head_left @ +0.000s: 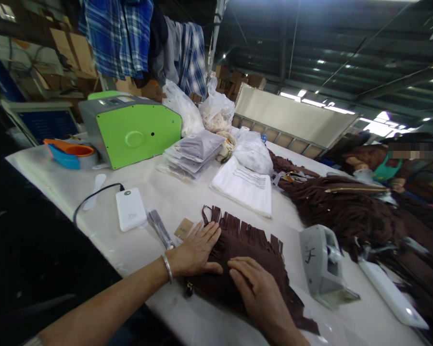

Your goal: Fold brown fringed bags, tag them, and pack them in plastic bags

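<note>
One brown fringed bag (234,246) lies by the bench's (180,199) near edge; the left hand (197,248) rests flat and spread on it, the right hand (258,288) loosely bent, neither grasping. Smoothing seems the step; shifting next would call for fingers beneath it.

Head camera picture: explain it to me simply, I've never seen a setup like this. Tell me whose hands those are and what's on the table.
No robot here: these are a person's own bare hands, seen from a camera worn on their head, looking forward and down. The left hand lies palm down on a dark brown fringed piece; the right hand rests on it too, fingers slightly bent. Neither is gripping it. Around it on the pale table are a white device with a cable, a green and grey machine, clear-bagged packs and, to the right, a heap of brown fringed material.
</note>
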Tool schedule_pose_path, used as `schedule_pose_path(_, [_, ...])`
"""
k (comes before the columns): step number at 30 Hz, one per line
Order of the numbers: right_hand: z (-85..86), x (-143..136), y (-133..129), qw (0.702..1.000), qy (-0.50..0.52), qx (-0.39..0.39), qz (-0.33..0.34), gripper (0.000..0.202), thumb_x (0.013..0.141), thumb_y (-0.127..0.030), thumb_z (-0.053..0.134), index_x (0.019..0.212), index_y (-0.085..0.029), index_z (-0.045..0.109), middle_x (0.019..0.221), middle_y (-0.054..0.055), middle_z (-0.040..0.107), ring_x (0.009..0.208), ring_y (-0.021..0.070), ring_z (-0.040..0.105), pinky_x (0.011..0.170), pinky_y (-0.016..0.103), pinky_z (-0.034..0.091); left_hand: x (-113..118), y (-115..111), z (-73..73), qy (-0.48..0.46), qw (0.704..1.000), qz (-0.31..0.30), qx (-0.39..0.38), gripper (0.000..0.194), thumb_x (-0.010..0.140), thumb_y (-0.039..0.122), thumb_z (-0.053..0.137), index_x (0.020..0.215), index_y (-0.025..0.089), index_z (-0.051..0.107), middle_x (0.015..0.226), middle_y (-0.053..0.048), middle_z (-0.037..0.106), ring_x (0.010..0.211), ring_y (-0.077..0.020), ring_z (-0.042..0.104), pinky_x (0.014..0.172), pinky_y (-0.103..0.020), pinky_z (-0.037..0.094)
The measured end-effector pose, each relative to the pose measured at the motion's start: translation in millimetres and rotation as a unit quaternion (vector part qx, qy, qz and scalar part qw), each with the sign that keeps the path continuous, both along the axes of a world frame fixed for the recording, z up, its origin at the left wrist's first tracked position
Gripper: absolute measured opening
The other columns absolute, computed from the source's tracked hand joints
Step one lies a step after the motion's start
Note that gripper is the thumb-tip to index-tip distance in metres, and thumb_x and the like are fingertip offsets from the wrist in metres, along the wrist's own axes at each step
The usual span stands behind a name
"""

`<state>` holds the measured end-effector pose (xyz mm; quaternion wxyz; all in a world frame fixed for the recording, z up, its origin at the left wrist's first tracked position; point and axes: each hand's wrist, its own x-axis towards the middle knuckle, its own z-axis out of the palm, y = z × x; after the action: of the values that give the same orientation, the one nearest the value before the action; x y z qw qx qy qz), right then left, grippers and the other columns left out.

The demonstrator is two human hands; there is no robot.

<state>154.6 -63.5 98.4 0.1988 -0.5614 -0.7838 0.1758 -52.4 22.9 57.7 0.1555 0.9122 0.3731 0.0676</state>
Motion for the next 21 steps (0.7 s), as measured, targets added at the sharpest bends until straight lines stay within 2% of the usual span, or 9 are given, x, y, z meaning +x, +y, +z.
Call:
schedule_pose_path(5, [-14.7,29,-11,0.997,0.044,-0.011,-0.056,0.028,0.095,-0.031,0.048,0.107,-0.022,0.071,0.114,0.008,0.07,0.109,0.0223,0.063,0.099,0.035,0.049,31,-8,6.9,-0.015,1.0,-0.013,-0.02,0.098,0.085,0.078,0.035,0.151,0.006,0.021,0.157,-0.023,0.017,0.148,-0.031,0.009,0.119,-0.055,0.006])
schedule_pose_path(8, [-23.5,37,-17,0.996,0.066,-0.005,-0.057,0.028,0.094,-0.033,0.05,0.111,-0.024,0.07,0.119,0.007,0.068,0.112,0.0225,0.062,0.1,0.036,0.05,37,-5,18.3,-0.102,0.992,-0.027,-0.074,0.09,0.091,0.072,0.031,0.152,0.008,0.018,0.158,-0.019,0.015,0.148,-0.0266,0.011,0.121,-0.048,0.012])
schedule_pose_path(9, [-24.5,40,-20,0.995,0.076,0.006,-0.067,0.029,0.095,-0.034,0.049,0.113,-0.025,0.069,0.12,0.007,0.068,0.114,0.0221,0.062,0.101,0.036,0.049,34,-1,23.2,-0.148,0.985,-0.007,-0.09,0.083,0.094,0.068,0.027,0.153,0.009,0.016,0.159,-0.016,0.015,0.148,-0.0238,0.012,0.121,-0.044,0.016])
schedule_pose_path(11, [-24.2,51,-28,0.99,0.091,0.033,-0.101,0.03,0.095,-0.037,0.049,0.117,-0.027,0.067,0.122,0.005,0.067,0.115,0.0215,0.062,0.103,0.036,0.049,19,5,31.4,-0.236,0.964,0.071,-0.101,0.071,0.1,0.059,0.017,0.154,0.014,0.012,0.16,-0.011,0.014,0.147,-0.0193,0.015,0.121,-0.039,0.021])
schedule_pose_path(13, [-23.0,64,-37,0.985,0.095,0.058,-0.135,0.031,0.094,-0.041,0.05,0.118,-0.029,0.066,0.122,0.003,0.067,0.115,0.0217,0.062,0.103,0.035,0.049,1,7,33.3,-0.264,0.951,0.14,-0.082,0.066,0.101,0.055,0.014,0.154,0.017,0.01,0.161,-0.01,0.014,0.147,-0.0203,0.015,0.121,-0.041,0.019])
schedule_pose_path(14, [-22.9,71,-43,0.983,0.094,0.068,-0.145,0.032,0.094,-0.042,0.051,0.119,-0.03,0.066,0.122,0.003,0.068,0.115,0.0219,0.062,0.102,0.035,0.05,-7,5,31.3,-0.245,0.956,0.148,-0.067,0.068,0.1,0.057,0.017,0.154,0.016,0.01,0.161,-0.011,0.012,0.148,-0.0227,0.013,0.121,-0.044,0.018])
schedule_pose_path(16, [-24.2,84,-53,0.98,0.092,0.082,-0.155,0.033,0.092,-0.044,0.053,0.12,-0.031,0.066,0.122,0.002,0.068,0.113,0.0223,0.063,0.098,0.034,0.053,-15,-6,22.5,-0.165,0.979,0.114,-0.044,0.076,0.097,0.063,0.025,0.154,0.014,0.013,0.16,-0.014,0.011,0.148,-0.0276,0.01,0.121,-0.05,0.014])
schedule_pose_path(19, [-28.5,98,-66,0.976,0.098,0.088,-0.175,0.033,0.09,-0.046,0.056,0.117,-0.031,0.067,0.118,0.002,0.07,0.105,0.0221,0.068,0.089,0.03,0.057,-6,-30,7.1,-0.034,0.999,0.034,-0.025,0.084,0.091,0.07,0.035,0.153,0.015,0.018,0.159,-0.015,0.015,0.148,-0.0297,0.012,0.12,-0.051,0.012])
schedule_pose_path(21, [-30.6,108,-75,0.967,0.11,0.093,-0.209,0.035,0.088,-0.05,0.057,0.114,-0.03,0.069,0.116,0.002,0.071,0.102,0.022,0.069,0.084,0.028,0.059,5,-39,2.1,0.012,1.0,0.019,-0.012,0.086,0.09,0.071,0.036,0.153,0.015,0.02,0.158,-0.015,0.018,0.147,-0.03,0.015,0.12,-0.051,0.014])
